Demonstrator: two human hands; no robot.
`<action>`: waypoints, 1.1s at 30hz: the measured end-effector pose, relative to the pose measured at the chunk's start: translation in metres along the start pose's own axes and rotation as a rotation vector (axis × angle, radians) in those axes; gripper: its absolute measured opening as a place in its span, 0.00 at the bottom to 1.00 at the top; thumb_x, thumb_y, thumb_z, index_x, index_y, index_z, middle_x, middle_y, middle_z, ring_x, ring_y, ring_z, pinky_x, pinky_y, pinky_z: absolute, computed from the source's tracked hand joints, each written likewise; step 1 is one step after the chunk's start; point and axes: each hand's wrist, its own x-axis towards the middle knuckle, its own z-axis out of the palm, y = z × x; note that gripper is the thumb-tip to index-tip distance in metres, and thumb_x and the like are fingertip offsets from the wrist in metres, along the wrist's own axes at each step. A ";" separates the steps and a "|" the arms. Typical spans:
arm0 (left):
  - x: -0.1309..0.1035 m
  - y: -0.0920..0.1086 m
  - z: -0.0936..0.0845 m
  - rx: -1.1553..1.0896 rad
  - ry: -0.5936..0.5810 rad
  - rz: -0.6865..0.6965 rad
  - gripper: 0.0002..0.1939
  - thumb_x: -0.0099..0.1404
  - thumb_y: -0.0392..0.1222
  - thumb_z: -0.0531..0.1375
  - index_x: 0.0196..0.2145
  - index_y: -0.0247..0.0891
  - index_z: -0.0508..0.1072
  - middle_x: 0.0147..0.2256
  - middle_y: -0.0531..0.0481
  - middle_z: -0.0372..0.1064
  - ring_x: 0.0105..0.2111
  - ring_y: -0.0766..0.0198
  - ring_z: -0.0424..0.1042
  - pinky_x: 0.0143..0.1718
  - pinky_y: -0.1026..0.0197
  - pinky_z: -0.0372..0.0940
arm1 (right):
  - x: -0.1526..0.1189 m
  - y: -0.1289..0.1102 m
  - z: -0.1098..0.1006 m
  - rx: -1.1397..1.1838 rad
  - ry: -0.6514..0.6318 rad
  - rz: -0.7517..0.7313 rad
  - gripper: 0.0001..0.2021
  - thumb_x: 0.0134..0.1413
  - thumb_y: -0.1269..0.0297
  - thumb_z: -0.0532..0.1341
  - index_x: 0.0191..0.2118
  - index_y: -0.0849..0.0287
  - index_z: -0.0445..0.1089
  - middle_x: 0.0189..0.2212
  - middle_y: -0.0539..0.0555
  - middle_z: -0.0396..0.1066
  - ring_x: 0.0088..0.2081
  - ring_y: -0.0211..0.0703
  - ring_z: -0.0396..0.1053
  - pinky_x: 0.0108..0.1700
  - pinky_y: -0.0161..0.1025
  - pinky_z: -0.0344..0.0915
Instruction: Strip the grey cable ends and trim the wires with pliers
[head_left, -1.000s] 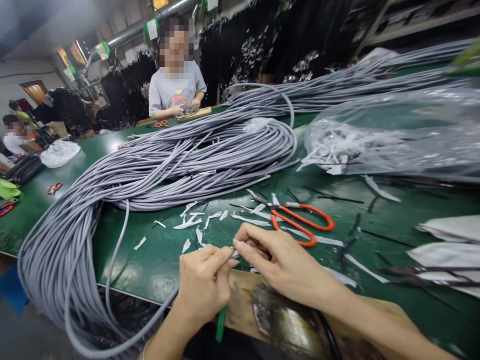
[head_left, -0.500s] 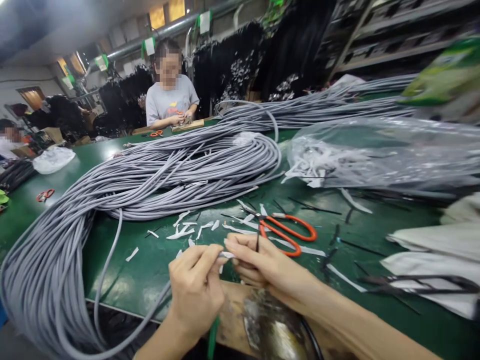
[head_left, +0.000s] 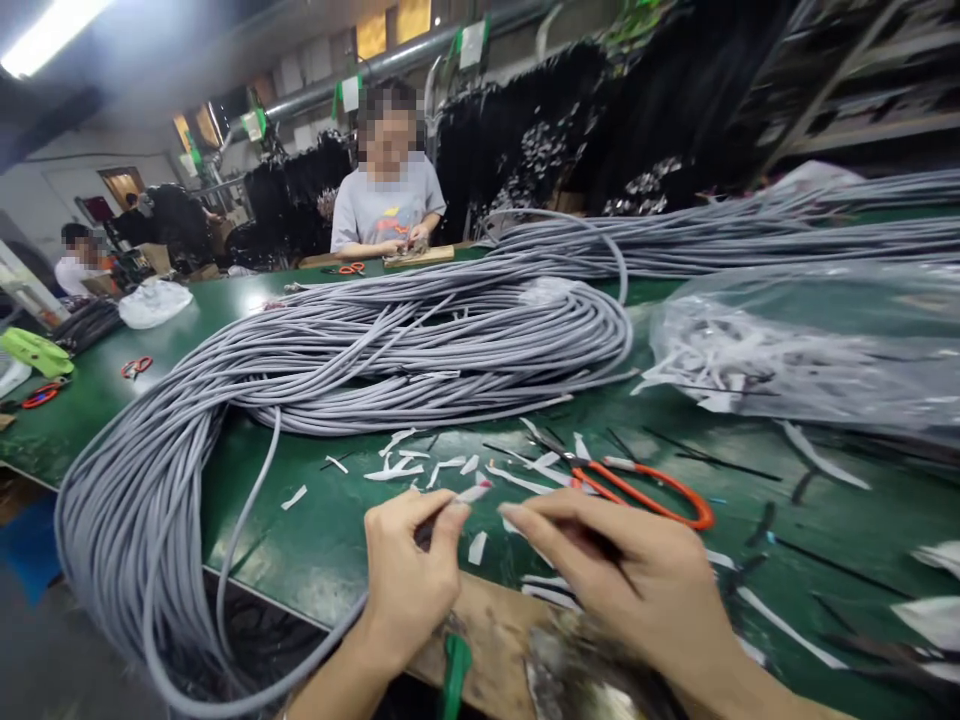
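My left hand point(head_left: 412, 570) pinches the end of a grey cable point(head_left: 341, 625) between thumb and fingers. A white wrapping with a small red tip point(head_left: 480, 490) sticks out past those fingertips. To the right, apart from the cable end, is my right hand point(head_left: 634, 565), thumb and index finger brought together. Whatever lies between those fingers, if anything, I cannot make out. Orange-handled scissors point(head_left: 637, 480) lie just beyond the right hand. Short white strips point(head_left: 397, 468) are scattered on the table in front of both hands.
A large coil of grey cables point(head_left: 360, 340) spreads over the green table point(head_left: 315, 540) and hangs off its left edge. A clear plastic bag point(head_left: 840, 350) of white strips lies right. A wooden board point(head_left: 487, 640) is below my hands. Across the table sits a person point(head_left: 390, 205).
My right hand has drawn away to the right from the cable end, where both hands had met. The red tip now shows in my left hand. The view has shifted left.
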 end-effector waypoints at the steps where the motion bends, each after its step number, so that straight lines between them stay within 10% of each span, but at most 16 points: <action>1: -0.001 -0.001 0.001 0.007 0.024 0.037 0.11 0.62 0.37 0.55 0.28 0.33 0.76 0.20 0.50 0.68 0.21 0.67 0.65 0.23 0.66 0.57 | 0.001 0.000 0.000 0.034 -0.006 0.102 0.16 0.58 0.57 0.56 0.23 0.58 0.68 0.12 0.46 0.61 0.13 0.33 0.56 0.15 0.31 0.54; 6: -0.006 0.000 0.003 0.039 0.074 0.176 0.08 0.61 0.33 0.56 0.32 0.34 0.77 0.25 0.49 0.72 0.23 0.66 0.67 0.26 0.66 0.62 | 0.007 0.000 -0.001 0.251 -0.149 0.409 0.18 0.49 0.48 0.59 0.33 0.60 0.72 0.18 0.48 0.63 0.14 0.32 0.52 0.13 0.31 0.50; 14: -0.004 0.004 -0.002 -0.059 -0.141 0.195 0.12 0.62 0.35 0.55 0.28 0.31 0.77 0.20 0.48 0.70 0.20 0.67 0.64 0.22 0.67 0.58 | 0.014 0.009 -0.008 0.605 -0.248 0.769 0.16 0.43 0.51 0.62 0.21 0.61 0.71 0.13 0.45 0.52 0.14 0.28 0.42 0.15 0.31 0.41; 18: -0.002 0.005 -0.005 -0.138 -0.192 -0.004 0.17 0.63 0.38 0.52 0.23 0.33 0.77 0.17 0.51 0.66 0.17 0.69 0.60 0.21 0.66 0.53 | 0.012 0.007 -0.012 0.616 -0.244 0.589 0.14 0.43 0.55 0.63 0.34 0.58 0.76 0.21 0.50 0.66 0.16 0.31 0.53 0.16 0.31 0.49; 25: -0.004 0.006 -0.005 -0.224 -0.212 -0.091 0.17 0.62 0.40 0.53 0.22 0.33 0.77 0.17 0.51 0.67 0.16 0.69 0.59 0.18 0.67 0.51 | 0.014 0.000 -0.014 0.281 -0.284 0.355 0.16 0.52 0.51 0.58 0.30 0.58 0.74 0.19 0.51 0.69 0.15 0.33 0.57 0.15 0.31 0.52; 33: -0.008 0.000 0.003 0.209 -0.068 0.181 0.12 0.63 0.33 0.52 0.30 0.35 0.76 0.23 0.48 0.71 0.23 0.65 0.68 0.25 0.66 0.61 | 0.003 -0.001 -0.010 -0.138 -0.219 -0.212 0.18 0.62 0.69 0.49 0.24 0.60 0.69 0.17 0.50 0.63 0.17 0.35 0.59 0.19 0.33 0.53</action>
